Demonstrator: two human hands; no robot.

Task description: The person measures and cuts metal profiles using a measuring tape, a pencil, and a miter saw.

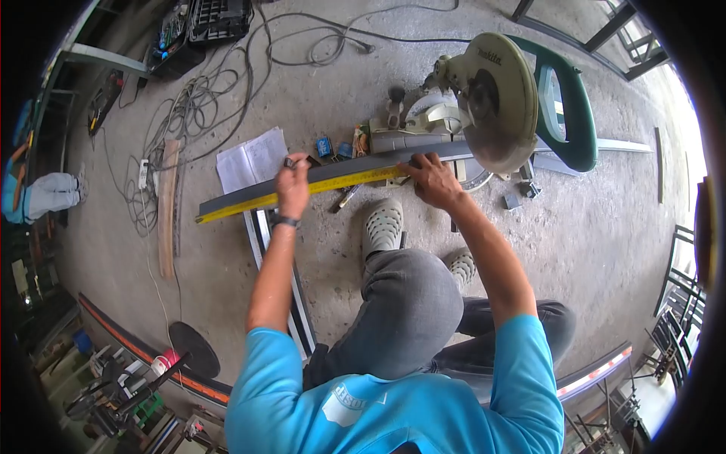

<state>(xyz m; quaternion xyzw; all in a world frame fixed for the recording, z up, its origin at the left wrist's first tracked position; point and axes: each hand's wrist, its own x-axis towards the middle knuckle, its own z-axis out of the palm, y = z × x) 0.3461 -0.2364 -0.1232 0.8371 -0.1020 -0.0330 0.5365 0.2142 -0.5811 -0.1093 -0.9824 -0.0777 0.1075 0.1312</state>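
Observation:
A grey metal bar point(349, 163) lies across the base of the miter saw point(499, 98). Along its near side runs a yellow tape measure point(333, 182), its blade drawn out toward the bar's left end. My right hand point(435, 181) is closed on the tape measure against the bar, close to the saw; its case is mostly hidden under the fingers. My left hand point(293, 189) is held over the bar with fingers curled round a small dark object point(290, 162), too small to name. An open notebook point(253, 157) lies just beyond the bar.
Tangled cables point(200, 106) spread over the floor at the left, beside a wooden strip point(167, 216). An open toolbox point(181, 38) stands at the back. Metal offcuts point(513, 201) lie near the saw. Metal profiles point(301, 314) lie left of my leg. Another person point(45, 193) is at far left.

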